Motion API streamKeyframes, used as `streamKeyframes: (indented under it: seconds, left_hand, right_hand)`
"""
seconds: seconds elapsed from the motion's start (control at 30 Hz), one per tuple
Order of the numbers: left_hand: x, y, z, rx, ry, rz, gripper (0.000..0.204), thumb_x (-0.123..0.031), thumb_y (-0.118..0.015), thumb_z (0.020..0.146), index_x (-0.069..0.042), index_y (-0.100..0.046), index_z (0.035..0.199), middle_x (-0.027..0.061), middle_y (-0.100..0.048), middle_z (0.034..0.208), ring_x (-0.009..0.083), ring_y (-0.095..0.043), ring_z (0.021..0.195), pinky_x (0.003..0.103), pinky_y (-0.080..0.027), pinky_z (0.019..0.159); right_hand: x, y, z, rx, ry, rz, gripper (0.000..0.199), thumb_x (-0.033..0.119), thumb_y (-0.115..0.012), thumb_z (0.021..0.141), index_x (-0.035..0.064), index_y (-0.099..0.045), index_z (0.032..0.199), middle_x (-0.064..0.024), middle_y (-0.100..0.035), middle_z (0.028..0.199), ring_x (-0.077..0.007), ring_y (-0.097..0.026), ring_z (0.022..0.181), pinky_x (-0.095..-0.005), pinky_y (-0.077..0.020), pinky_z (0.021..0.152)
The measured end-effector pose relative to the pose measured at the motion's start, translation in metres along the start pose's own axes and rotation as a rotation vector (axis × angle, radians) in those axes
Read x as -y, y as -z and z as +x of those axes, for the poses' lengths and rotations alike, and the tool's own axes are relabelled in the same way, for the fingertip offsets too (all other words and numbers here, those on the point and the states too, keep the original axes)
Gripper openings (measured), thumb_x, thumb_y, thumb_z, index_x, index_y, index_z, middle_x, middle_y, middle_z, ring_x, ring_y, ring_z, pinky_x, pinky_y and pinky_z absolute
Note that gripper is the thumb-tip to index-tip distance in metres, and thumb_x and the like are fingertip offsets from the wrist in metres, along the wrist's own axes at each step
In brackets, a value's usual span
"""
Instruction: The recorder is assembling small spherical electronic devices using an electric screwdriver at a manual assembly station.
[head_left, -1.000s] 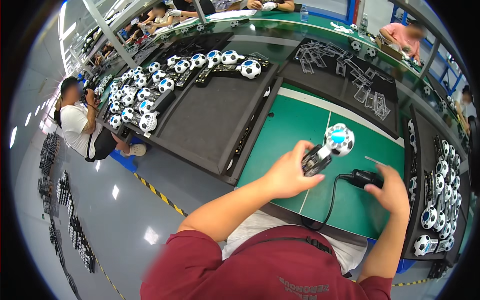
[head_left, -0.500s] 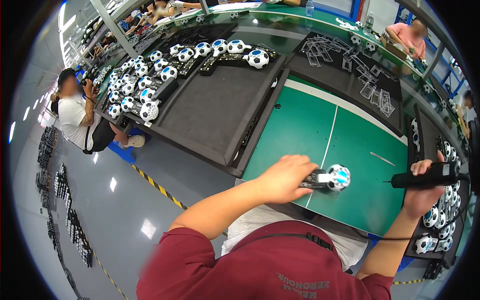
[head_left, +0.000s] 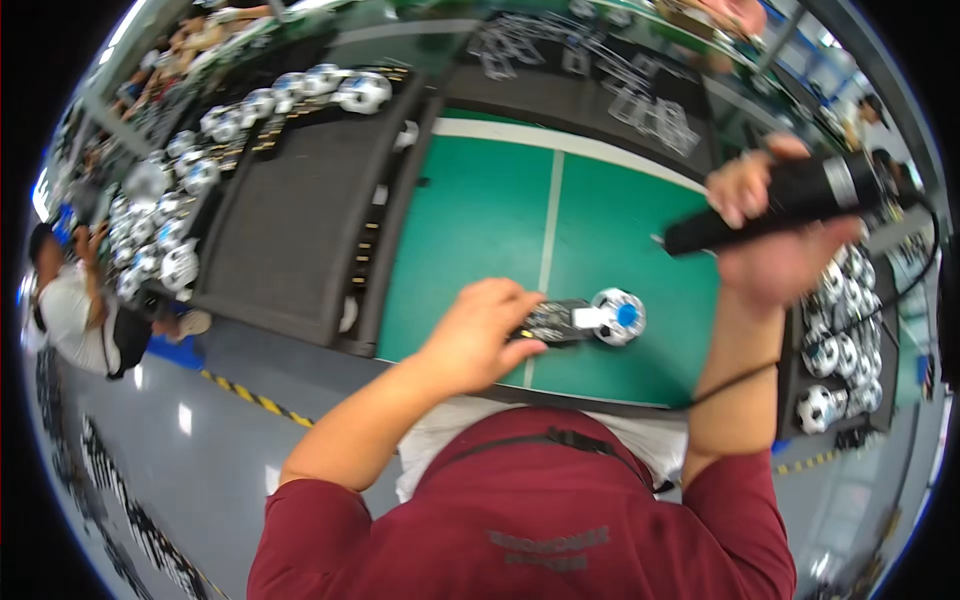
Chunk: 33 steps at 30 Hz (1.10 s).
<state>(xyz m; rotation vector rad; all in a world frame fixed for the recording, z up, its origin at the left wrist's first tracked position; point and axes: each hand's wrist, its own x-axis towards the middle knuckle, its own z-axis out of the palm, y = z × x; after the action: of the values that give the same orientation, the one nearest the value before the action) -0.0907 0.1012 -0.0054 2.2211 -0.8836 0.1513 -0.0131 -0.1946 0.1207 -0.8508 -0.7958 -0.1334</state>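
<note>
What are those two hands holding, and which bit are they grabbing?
The left hand holds the soccer-ball gadget by its dark end, away from the ball. The right hand grips the black tool around its body.

The dark device [head_left: 568, 320] with its white, blue-centred ball head lies on the green mat [head_left: 480, 220]; the black corded driver [head_left: 800, 198] slants above the mat's right side.

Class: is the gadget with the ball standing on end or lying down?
Lying down: the gadget stretches lengthwise along the green table, left hand at one end.
</note>
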Motion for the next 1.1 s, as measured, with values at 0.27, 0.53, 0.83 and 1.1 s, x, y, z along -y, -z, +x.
streamKeyframes:
  seconds: [0.27, 0.53, 0.83, 1.1]
  left_hand:
    - [-0.006, -0.003, 0.017, 0.065, 0.065, 0.083, 0.049, -0.019, -0.078, 0.081, -0.004, -0.065, 0.126, 0.0091, -0.059, 0.106, 0.0279, -0.056, 0.098, 0.04, -0.042, 0.098]
    - [0.0, -0.008, 0.021, 0.088, 0.095, 0.076, 0.052, -0.017, -0.08, 0.078, -0.004, -0.066, 0.125, 0.0081, -0.059, 0.108, 0.0262, -0.055, 0.101, 0.038, -0.041, 0.099]
    - [0.007, -0.009, 0.022, -0.035, 0.111, -0.094, 0.051, -0.015, -0.083, 0.074, -0.003, -0.069, 0.121, 0.0087, -0.062, 0.11, 0.0252, -0.057, 0.099, 0.035, -0.045, 0.093]
    - [0.004, -0.009, 0.025, -0.26, 0.234, -0.19, 0.036, -0.011, -0.081, 0.078, -0.004, -0.072, 0.112, 0.0074, -0.062, 0.1, 0.0233, -0.057, 0.094, 0.033, -0.047, 0.086]
  right_hand:
    - [-0.07, 0.002, 0.021, -0.151, -0.087, -0.295, 0.102, 0.1, -0.043, 0.073, 0.0071, -0.064, 0.109, -0.005, -0.059, 0.066, -0.0175, -0.054, 0.055, -0.0314, -0.0431, 0.059]
    - [-0.113, 0.006, 0.012, -0.079, -0.259, -0.33, 0.1, 0.096, -0.045, 0.077, 0.0051, -0.064, 0.115, -0.0066, -0.061, 0.068, -0.0185, -0.056, 0.056, -0.0298, -0.0434, 0.059]
    - [-0.117, 0.009, 0.006, -0.045, -0.142, -0.221, 0.087, 0.083, -0.053, 0.088, -0.0008, -0.064, 0.11, -0.0104, -0.062, 0.067, -0.0181, -0.056, 0.056, -0.0282, -0.046, 0.056]
    - [-0.075, -0.046, 0.002, -0.008, -0.07, 0.027, 0.096, 0.092, -0.053, 0.077, 0.0033, -0.062, 0.114, -0.0056, -0.06, 0.067, -0.0165, -0.056, 0.056, -0.03, -0.0442, 0.057]
